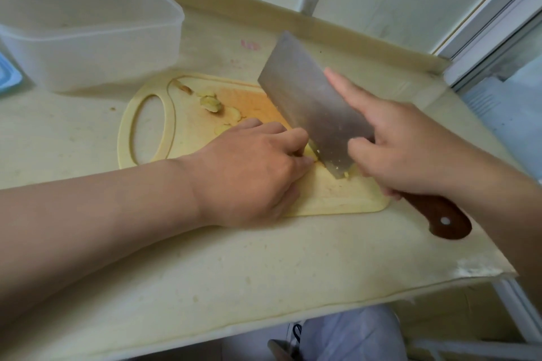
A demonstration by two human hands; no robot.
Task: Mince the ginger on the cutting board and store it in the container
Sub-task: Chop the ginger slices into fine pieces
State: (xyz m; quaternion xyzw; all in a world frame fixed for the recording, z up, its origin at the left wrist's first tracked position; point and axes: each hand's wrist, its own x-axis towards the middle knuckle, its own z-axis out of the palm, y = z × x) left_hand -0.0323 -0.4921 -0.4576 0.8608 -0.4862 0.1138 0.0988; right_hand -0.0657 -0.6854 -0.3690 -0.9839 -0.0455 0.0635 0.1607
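Observation:
A pale yellow cutting board (152,138) with an oval handle hole lies on the counter. Ginger slices and a chunk (210,103) lie near its far end. My left hand (252,167) has curled fingers pinning a piece of ginger (311,152) against the board, right beside the blade. My right hand (410,149) grips a steel cleaver (311,102) by its brown wooden handle, index finger stretched along the blade's flat. The blade's edge is down on the ginger, with small cut bits (346,170) stuck near its heel. A translucent plastic container (88,35) stands at the far left.
A blue lid (7,73) shows at the left edge beside the container. A low raised ledge (322,23) borders the counter's far side, with window frames (498,17) behind. The counter's front edge runs diagonally at the lower right, above a clothed leg (352,334).

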